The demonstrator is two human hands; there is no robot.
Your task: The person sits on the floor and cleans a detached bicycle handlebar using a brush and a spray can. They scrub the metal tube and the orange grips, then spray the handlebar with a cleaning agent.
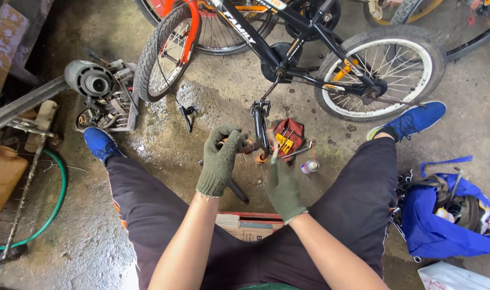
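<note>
Pedal crank (260,126) of the small black bike (309,48) hangs just in front of the seated person, between the knees, pedal end down near the wet concrete floor (213,102). Bike sits sideways across the top of the view: orange-forked front wheel (164,53) to the left, white-rimmed rear wheel (382,72) to the right.

Left hand (222,158), in a green knit glove, is curled closed around something orange and dark right beside the lower crank; can't tell exactly what the part is. Right hand (284,188), same glove, is blurred, fingers partly closed with a thin light object sticking up from them; can't tell the tool or how firm the grip is. Hands are close but not touching.

Red tool pouch (288,137) lies open on the floor just behind the crank, a chrome wrench (298,152) at its edge. Small spray can (309,166) lies on its side just beside the wrench. Dark bar (237,189) lies on the floor under the left hand.

Blue shoes (411,121) planted wide either side. Blue bag (444,220) full of tools at the person's right. Grey motor unit (92,80) and green hose (59,188) off to the left. Wooden box (250,224) under the person.
</note>
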